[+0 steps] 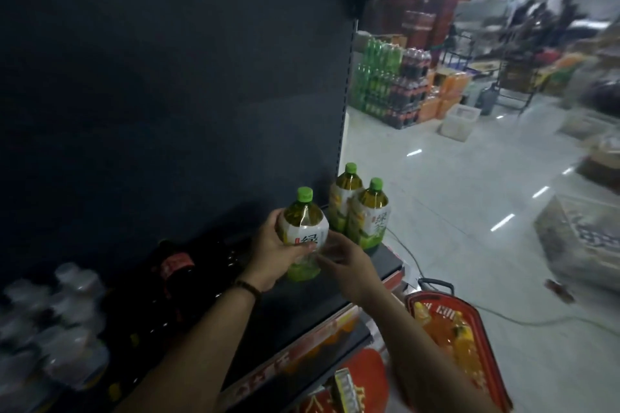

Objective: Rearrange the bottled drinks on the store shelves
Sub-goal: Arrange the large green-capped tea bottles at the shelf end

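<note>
The left hand (271, 251) grips a green-capped plastic bottle of yellow-green tea (303, 231). Its fingers wrap round the left of the label and the thumb lies across the front. The right hand (345, 265) meets the bottle's lower right side with its fingertips (318, 253); blur hides whether they curl round it or only touch. The bottle is upright over the dark metal shelf (302, 308), and I cannot tell whether its base rests there.

Just beyond the right fingertips, two matching tea bottles (369, 221) stand touching each other at the shelf's end, near the held one but apart from it. Left of the left fingers are dark cola bottles with red labels (174, 265), then blurred clear bottles with white caps (67, 312). Below the right wrist, a red shopping basket (436, 297) holds orange drinks.

The held label shows a large "绿"; the nearer standing bottle reads "绿茶". The red strip on the shelf edge is too smeared to read. Stacked packs of green and dark bottles (385, 84) across the floor are blurred.
</note>
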`<state>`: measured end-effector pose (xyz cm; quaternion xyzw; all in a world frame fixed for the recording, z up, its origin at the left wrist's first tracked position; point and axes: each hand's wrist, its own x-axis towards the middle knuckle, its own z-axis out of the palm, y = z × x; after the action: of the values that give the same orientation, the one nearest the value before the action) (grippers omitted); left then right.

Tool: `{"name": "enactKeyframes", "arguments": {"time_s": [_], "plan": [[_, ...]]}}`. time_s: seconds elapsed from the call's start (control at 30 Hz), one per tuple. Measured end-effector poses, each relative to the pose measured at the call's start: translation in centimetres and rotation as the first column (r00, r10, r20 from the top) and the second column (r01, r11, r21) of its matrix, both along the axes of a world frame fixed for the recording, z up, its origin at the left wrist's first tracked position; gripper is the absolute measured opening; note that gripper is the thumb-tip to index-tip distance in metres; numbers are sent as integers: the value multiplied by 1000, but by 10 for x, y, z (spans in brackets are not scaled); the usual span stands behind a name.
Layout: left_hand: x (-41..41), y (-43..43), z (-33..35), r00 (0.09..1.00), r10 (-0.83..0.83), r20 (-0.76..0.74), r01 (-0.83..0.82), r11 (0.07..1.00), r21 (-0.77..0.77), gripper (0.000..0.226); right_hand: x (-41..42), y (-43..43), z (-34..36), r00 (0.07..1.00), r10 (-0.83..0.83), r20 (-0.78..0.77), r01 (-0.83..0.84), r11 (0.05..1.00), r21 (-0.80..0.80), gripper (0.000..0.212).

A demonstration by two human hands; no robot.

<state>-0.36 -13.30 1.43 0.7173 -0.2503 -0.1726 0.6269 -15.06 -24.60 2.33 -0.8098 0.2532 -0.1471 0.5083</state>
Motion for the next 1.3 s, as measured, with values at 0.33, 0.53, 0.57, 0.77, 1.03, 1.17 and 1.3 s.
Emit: {"name": "enactKeyframes", "arguments": {"time_s": [0.33,0.53,0.57,0.77,1.03,1.17,1.3], "plan": [[19,-73,-49,997,61,52,-65,995,82,75,32,-65,-59,996,63,-63,-52,985,163,69],[42,-110,-51,990,90,105,-105,984,144,86,55,-89,-73,999,51,18,-54,980,194,61],[45,-112,-52,990,90,108,-106,982,157,90,58,-92,-76,999,38,29,-42,984,174,62],[51,-119,-63,991,77,110,-97,977,192,109,70,-102,-89,998,14,67,-23,991,131,43],[57,-110,-75,996,71,48,-79,978,194,91,70,-105,-97,999,39,28,-42,992,120,37],[56,-82,-70,997,21,-77,-5,980,200,55,67,-109,-100,995,105,0,-104,987,123,37],[60,-62,-71,979,14,-204,30,978,207,64,77,-100,-100,998,31,46,-36,995,98,88]]}}
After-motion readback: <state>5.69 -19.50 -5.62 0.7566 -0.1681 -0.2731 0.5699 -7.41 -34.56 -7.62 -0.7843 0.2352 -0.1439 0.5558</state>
